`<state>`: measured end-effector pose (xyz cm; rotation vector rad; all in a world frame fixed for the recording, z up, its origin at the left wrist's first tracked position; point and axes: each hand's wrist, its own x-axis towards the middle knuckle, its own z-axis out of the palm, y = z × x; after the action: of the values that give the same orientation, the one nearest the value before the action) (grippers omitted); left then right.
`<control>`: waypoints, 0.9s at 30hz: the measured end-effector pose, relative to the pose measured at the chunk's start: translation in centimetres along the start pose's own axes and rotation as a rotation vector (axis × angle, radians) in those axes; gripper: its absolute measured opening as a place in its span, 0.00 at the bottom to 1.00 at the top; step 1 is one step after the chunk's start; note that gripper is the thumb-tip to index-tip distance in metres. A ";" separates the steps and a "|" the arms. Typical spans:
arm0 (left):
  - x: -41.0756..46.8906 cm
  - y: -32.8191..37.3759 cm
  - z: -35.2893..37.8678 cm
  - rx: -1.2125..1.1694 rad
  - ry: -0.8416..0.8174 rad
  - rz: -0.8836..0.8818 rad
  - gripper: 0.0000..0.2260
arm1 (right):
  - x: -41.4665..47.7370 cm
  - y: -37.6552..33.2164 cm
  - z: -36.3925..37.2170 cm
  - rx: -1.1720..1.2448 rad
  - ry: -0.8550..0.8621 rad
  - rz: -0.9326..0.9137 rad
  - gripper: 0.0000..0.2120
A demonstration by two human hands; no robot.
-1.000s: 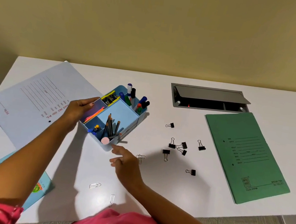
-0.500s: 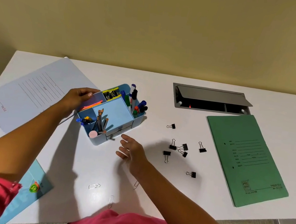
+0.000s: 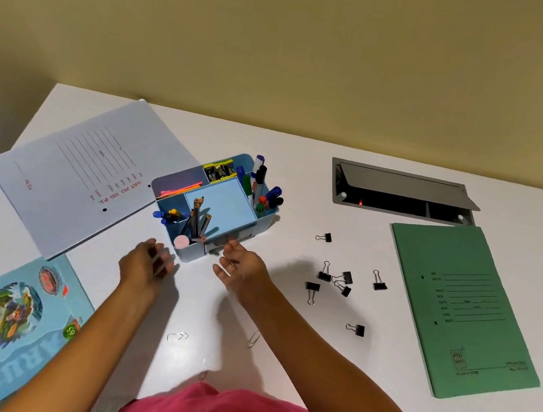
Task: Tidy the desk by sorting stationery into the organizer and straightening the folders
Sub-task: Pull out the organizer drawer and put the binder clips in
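The organizer point(image 3: 215, 205) is placed on the counter point(image 3: 301, 182) between the white folder point(image 3: 84, 171) and the loose clips point(image 3: 340, 279), probably so that it is within reach of both. Pens and pencils are already held in its compartments. The left hand point(image 3: 147, 263) is kept just beside its near corner, fingers point(image 3: 161, 257) curled and blurred, so a grasp cannot be told. The right hand point(image 3: 241, 266) is held at its front wall, fingers spread and empty. The green folder point(image 3: 464, 307) is lying askew, well apart.
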<state>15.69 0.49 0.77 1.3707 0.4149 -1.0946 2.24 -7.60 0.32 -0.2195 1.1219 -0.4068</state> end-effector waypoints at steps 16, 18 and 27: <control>-3.0 -6.0 1.3 0.119 -0.268 -0.106 0.10 | -2.0 2.8 -5.7 -0.087 0.026 -0.064 0.11; -3.0 -6.2 1.5 0.109 -0.255 -0.103 0.10 | -2.5 2.3 -6.5 -0.258 0.085 -0.194 0.12; -3.5 -6.6 2.3 0.107 -0.191 -0.070 0.09 | -4.1 -0.7 -13.4 -1.408 0.645 -0.843 0.13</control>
<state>7.90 0.79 0.34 1.3379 0.2692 -1.3085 -11.52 -6.12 -1.68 -1.9503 1.7705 -0.3529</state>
